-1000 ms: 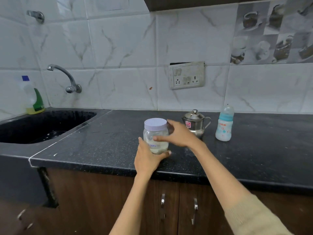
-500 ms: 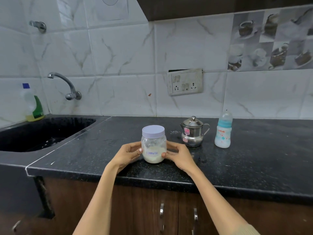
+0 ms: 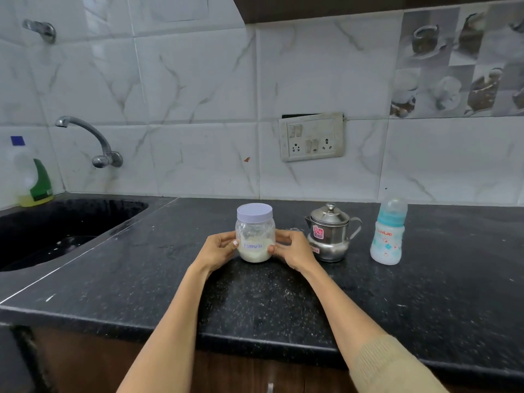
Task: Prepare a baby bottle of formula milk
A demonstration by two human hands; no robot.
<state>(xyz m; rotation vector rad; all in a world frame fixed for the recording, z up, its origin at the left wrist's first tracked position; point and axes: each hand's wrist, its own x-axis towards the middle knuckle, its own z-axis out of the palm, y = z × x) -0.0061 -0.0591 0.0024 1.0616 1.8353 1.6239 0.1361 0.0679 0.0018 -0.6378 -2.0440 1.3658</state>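
Formula jar [image 3: 255, 236], a clear container with a pale lilac lid screwed on and pale powder filling its lower half, is standing upright on the black speckled counter [image 3: 425, 293], near the middle and well back from the front edge. Both hands are cupping it: the left hand [image 3: 218, 251] is pressing its fingers against the jar's left side, and the right hand [image 3: 292, 249] is wrapping the right side, thumbs pointing at the handwritten label. Just beside the right hand, a small steel kettle [image 3: 330, 232] is sitting with its lid on. Farther right, apart from the kettle, the baby bottle [image 3: 388, 232] is standing upright, capped.
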